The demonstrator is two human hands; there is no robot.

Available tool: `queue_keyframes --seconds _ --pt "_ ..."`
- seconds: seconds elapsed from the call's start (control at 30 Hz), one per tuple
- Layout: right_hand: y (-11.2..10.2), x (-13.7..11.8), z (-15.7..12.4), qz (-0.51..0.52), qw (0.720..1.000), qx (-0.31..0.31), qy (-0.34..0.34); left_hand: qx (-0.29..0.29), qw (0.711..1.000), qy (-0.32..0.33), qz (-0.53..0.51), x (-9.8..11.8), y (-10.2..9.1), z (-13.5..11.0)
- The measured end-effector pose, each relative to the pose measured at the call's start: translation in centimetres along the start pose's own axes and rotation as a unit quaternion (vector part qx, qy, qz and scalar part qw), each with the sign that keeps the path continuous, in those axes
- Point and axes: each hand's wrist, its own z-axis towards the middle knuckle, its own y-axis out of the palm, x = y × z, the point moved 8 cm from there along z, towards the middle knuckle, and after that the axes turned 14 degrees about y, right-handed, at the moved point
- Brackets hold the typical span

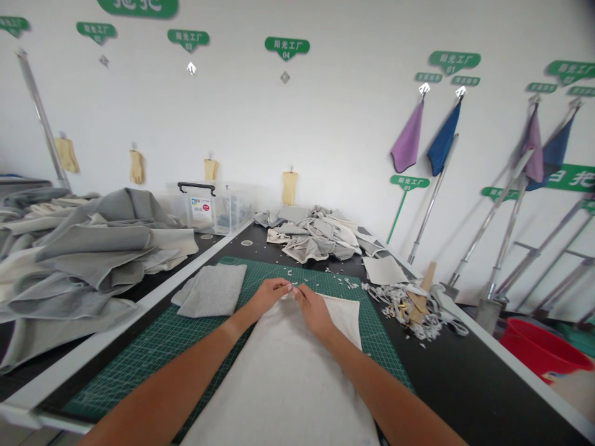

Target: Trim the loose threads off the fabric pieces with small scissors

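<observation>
pale cloth (288, 378), pinched at its far edge
grey fabric heap (106, 248); folded grey cloth (214, 291) on the green mat (153, 353); left hand (272, 294), then right hand (315, 308), both pinching the pale cloth spread over the mat; shredded scraps (425, 328) on the table (446, 378).

Had one off-white cloth (283, 371) spread over the green cutting mat (153, 341), plain, matte, lightly creased, looking wider toward the near side and running out past the bottom of the view. Was pinched at the far edge between the fingertips of the left hand (269, 292) and right hand (312, 308), set close together, with slight bunching at the grip. Lay mostly flat otherwise, with a squarish far right corner exposed on the mat and the right side partly hidden under the right forearm (376, 378).
</observation>
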Motion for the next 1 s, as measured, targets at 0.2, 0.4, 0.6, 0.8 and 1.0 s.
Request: queue_keyframes --seconds 0.2,0.4,0.6,0.8,1.0 --pt "-0.5 -0.3 0.0 0.057 0.998 0.006 0.003 0.004 1.000 -0.011 -0.007 0.5 0.1 0.0" --pt "-0.7 1.1 0.7 0.189 0.978 0.011 0.084 0.011 1.000 -0.023 -0.005 1.2 0.2 -0.2" --pt "-0.9 1.0 1.2 0.176 0.981 0.003 0.080 0.013 1.000 -0.013 -0.025 1.2 0.3 -0.2" --pt "-0.9 0.2 1.4 0.135 0.990 -0.017 0.025 -0.004 1.000 0.003 0.005 0.6 0.3 0.0" --pt "-0.4 1.0 1.8 0.144 0.988 -0.032 0.045 -0.001 0.998 0.031 0.055 1.1 0.1 0.3"
